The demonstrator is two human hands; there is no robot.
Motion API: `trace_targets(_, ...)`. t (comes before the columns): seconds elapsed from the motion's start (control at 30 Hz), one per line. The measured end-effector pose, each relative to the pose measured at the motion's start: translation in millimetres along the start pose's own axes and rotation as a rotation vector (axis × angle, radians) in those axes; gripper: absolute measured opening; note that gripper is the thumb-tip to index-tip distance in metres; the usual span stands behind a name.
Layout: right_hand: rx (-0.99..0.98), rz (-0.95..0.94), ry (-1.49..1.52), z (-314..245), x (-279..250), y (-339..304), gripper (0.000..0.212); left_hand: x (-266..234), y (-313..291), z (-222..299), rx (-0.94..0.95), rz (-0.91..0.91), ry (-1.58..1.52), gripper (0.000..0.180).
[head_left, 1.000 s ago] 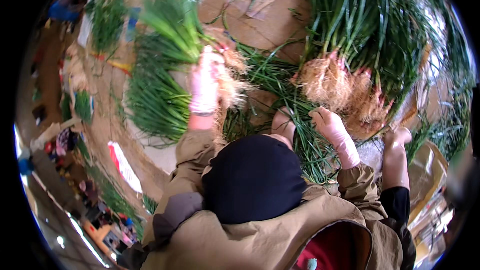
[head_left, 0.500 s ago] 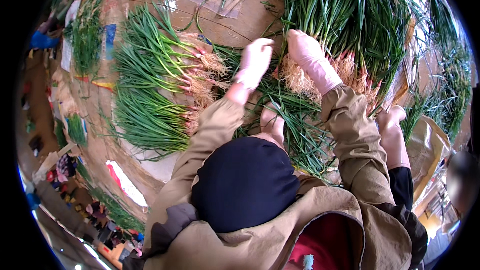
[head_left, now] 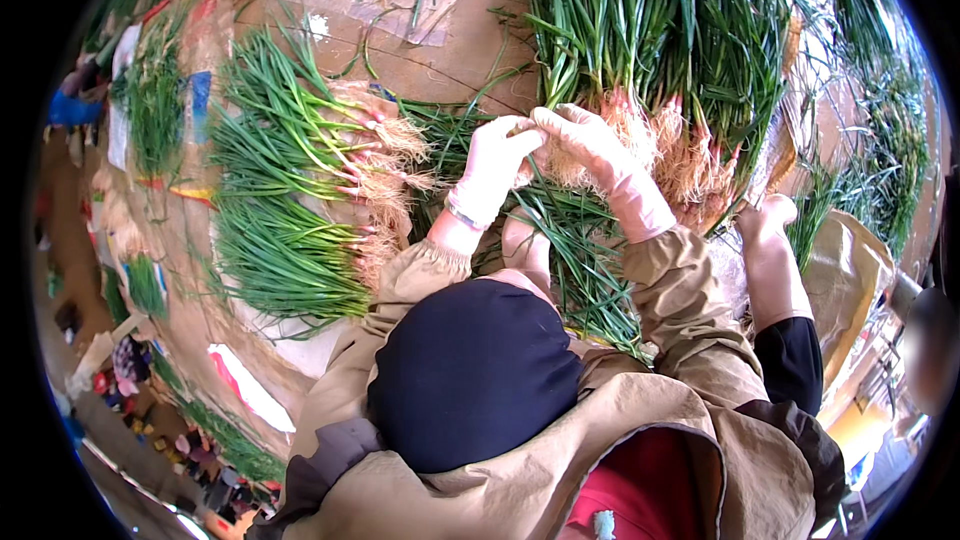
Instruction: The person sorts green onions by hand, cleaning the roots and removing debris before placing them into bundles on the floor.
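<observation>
My left hand, in a pale glove, is pinched closed in front of me. Its fingertips meet those of my right hand, gloved too and closed at the fingers. Whatever lies between the fingertips is too small or hidden to make out. Just beyond and beside my right hand lies a large pile of spring onions, leaves pointing away and pale stringy roots toward me. To the left, a row of spring onion bunches lies with roots facing my left hand. Loose green leaves are strewn beneath my hands.
My bare left foot and right foot flank the loose leaves. A brown sheet covers the floor, with a white and red packet at lower left. More greens lie far right; a tan sack is nearer.
My right hand has drawn back from the pile's stems toward me and left. My left hand has moved slightly nearer me, and the two hands' fingertips now meet. The view has shifted slightly.
</observation>
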State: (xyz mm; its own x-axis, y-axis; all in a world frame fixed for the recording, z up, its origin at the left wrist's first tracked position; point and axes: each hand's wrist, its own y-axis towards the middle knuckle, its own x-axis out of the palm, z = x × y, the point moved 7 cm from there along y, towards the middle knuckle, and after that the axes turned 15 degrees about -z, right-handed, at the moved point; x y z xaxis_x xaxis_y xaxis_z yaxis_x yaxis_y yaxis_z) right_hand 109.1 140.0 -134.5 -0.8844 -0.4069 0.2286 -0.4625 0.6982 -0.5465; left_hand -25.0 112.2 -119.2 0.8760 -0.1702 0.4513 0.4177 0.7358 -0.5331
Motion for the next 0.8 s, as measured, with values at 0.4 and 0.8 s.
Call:
trace_targets(0.4, -0.071, 0.258, 0.333, 41, -12, -13, 0.026, 46, 0, -53, -0.089, -0.226, -0.299, 0.017)
trace_targets(0.8, 0.536, -0.894, -1.241, 184, -5, -155, 0.033, 39, 11, -74, -0.293, -0.382, -0.609, 0.073)
